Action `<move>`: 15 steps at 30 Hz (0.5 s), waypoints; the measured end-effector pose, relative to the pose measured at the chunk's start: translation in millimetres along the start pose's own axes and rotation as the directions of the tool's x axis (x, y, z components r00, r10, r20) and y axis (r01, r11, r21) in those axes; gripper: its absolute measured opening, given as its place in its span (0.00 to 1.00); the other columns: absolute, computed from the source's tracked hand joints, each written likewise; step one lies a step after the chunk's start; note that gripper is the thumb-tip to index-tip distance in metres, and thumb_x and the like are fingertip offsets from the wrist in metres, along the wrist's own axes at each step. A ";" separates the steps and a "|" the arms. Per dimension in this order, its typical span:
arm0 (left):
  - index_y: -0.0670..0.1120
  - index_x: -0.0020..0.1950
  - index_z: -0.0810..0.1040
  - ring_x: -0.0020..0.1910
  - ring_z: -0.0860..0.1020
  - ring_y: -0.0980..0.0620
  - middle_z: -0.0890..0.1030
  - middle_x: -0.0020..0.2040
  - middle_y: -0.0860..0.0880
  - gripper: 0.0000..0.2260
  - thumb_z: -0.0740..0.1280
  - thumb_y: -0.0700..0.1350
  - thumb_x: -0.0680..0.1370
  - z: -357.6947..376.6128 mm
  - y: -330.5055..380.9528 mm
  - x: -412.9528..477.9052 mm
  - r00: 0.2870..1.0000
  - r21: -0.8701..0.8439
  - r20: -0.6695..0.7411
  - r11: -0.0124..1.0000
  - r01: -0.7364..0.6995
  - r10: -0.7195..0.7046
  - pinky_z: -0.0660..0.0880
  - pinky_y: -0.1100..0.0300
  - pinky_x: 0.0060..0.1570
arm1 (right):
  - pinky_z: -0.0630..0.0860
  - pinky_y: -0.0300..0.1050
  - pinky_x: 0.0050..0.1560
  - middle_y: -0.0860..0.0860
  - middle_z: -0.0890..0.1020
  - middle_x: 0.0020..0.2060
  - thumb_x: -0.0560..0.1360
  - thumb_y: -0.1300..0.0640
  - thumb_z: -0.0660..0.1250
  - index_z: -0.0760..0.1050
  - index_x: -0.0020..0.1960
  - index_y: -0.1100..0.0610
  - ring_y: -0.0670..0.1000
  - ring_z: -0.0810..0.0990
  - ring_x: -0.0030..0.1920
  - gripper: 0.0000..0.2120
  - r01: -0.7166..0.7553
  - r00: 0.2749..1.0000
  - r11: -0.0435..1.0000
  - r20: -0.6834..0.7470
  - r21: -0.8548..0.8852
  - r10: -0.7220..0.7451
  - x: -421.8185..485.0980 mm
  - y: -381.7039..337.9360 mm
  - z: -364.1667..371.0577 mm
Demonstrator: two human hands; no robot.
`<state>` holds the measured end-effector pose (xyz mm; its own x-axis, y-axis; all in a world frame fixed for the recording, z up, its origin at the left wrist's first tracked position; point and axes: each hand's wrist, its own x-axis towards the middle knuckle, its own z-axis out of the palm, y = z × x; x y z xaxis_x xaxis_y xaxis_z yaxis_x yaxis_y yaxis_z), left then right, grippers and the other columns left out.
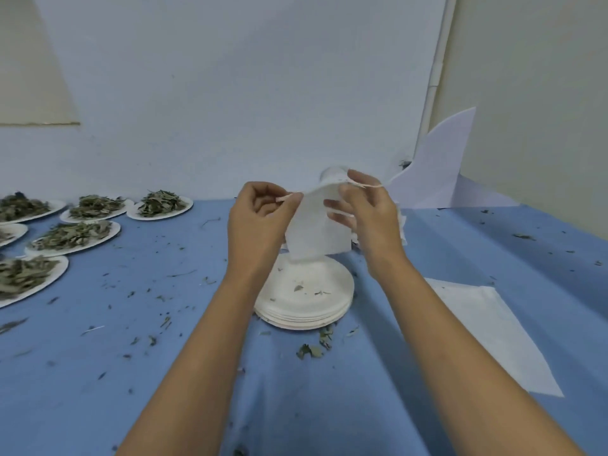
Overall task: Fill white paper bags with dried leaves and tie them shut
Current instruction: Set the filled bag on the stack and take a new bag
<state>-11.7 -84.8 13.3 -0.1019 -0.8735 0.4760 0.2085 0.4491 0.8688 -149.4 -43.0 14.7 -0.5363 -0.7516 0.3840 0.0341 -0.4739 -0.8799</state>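
— Nearest, on the blue cloth (98,373): noticed anything?
— Spotted loose leaf crumbs (311,350), and a flat spare bag (487,330) to the right.
— Further in?
— Found a stack of empty plates (306,297). Just above it, saw the white paper bag (316,225) raised between both hands: pinched at its top corner by the left hand (260,225), fingers curled; pinched by its string (373,185) in the right hand (368,218), other fingers spread.
— Beyond?
— Made out plates of dried leaves (75,233) far left; a white sheet (437,166) propped against the wall (230,93).
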 end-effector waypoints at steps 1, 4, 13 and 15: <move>0.46 0.47 0.76 0.43 0.81 0.58 0.81 0.44 0.48 0.08 0.73 0.42 0.73 -7.1 -1.2 -0.8 0.999 0.028 -0.033 0.999 -0.033 0.033 0.78 0.65 0.44 | 0.79 0.40 0.44 0.54 0.80 0.51 0.77 0.61 0.65 0.73 0.60 0.58 0.53 0.84 0.47 0.12 0.003 1.000 1.000 0.030 0.022 -0.004 -1.6 2.9 8.2; 0.46 0.49 0.79 0.42 0.78 0.65 0.81 0.46 0.52 0.06 0.72 0.40 0.74 -23.5 -6.4 -5.4 0.990 0.119 -0.109 0.990 -0.080 0.093 0.73 0.73 0.41 | 0.79 0.43 0.53 0.55 0.82 0.50 0.75 0.59 0.68 0.78 0.55 0.58 0.53 0.82 0.53 0.08 0.019 0.993 1.000 0.114 0.014 -0.020 -8.5 17.1 24.3; 0.47 0.48 0.82 0.44 0.76 0.70 0.79 0.47 0.56 0.04 0.70 0.40 0.76 -37.7 -31.4 -16.6 0.997 0.304 -0.073 0.953 -0.013 0.037 0.71 0.77 0.43 | 0.77 0.44 0.56 0.49 0.83 0.46 0.73 0.56 0.71 0.81 0.47 0.51 0.48 0.81 0.51 0.04 -0.118 0.985 0.978 0.103 -0.171 0.137 -21.4 53.0 26.4; 0.47 0.49 0.83 0.49 0.77 0.65 0.79 0.47 0.59 0.05 0.70 0.39 0.75 -37.2 -34.6 -16.8 0.998 0.319 -0.060 0.948 0.005 0.015 0.73 0.73 0.48 | 0.77 0.37 0.51 0.48 0.83 0.47 0.73 0.61 0.69 0.81 0.47 0.51 0.43 0.81 0.47 0.06 -0.129 0.987 0.970 0.071 -0.205 0.147 -19.8 54.3 22.9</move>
<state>19.0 -92.7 -29.8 -0.0402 -0.8763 0.4801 -0.1134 0.4814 0.8691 -117.6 -64.4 -34.3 -0.4640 -0.8437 0.2699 -0.0705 -0.2685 -0.9607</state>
